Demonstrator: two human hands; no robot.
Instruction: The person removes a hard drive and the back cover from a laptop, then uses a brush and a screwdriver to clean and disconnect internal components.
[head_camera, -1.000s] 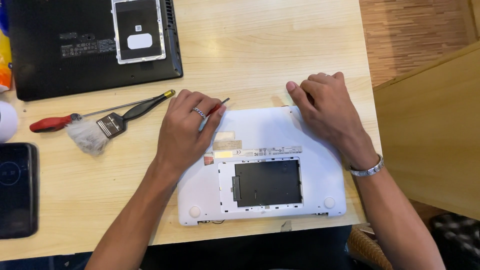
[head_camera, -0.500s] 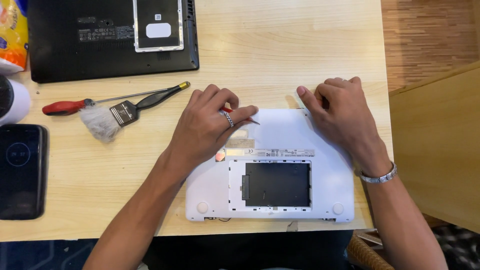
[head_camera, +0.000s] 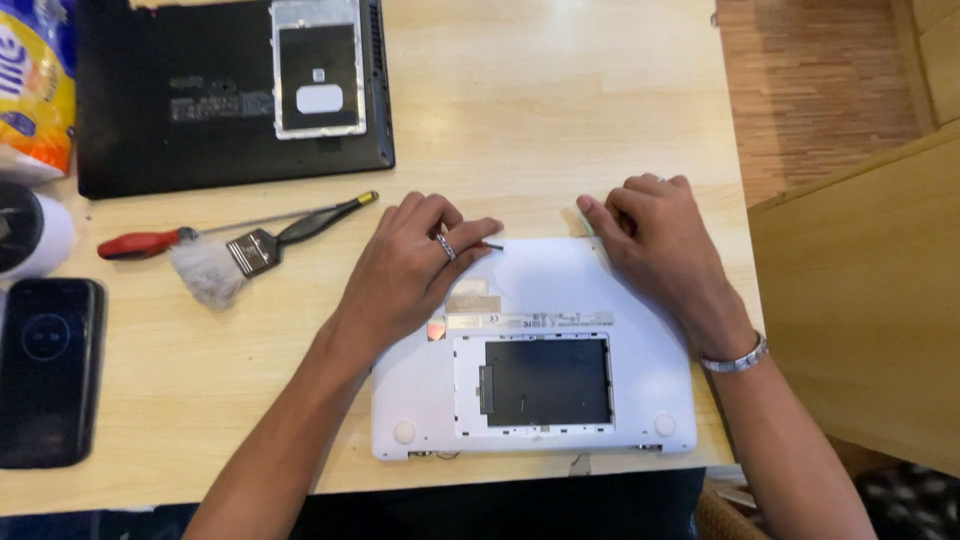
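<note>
Your wooden table (head_camera: 560, 120) carries everything here. A black laptop (head_camera: 190, 120) lies upside down at the far left corner, with a silver panel (head_camera: 316, 68) set in its base. Nearer you, at the front edge, a white laptop (head_camera: 560, 290) lies bottom up with a dark open bay (head_camera: 547, 381) in its middle. Your left hand (head_camera: 410, 270) rests on its far left corner, fingers curled together over a small tool (head_camera: 491, 244) whose dark tip pokes out; you cannot tell how firmly it is pinched. Your right hand (head_camera: 660, 240) presses on the far right corner, fingers bent, holding nothing. A phone (head_camera: 45, 370) lies at the left edge; a brush (head_camera: 250, 250) and a red screwdriver (head_camera: 150, 241) lie just beside each other left of your hand.
</note>
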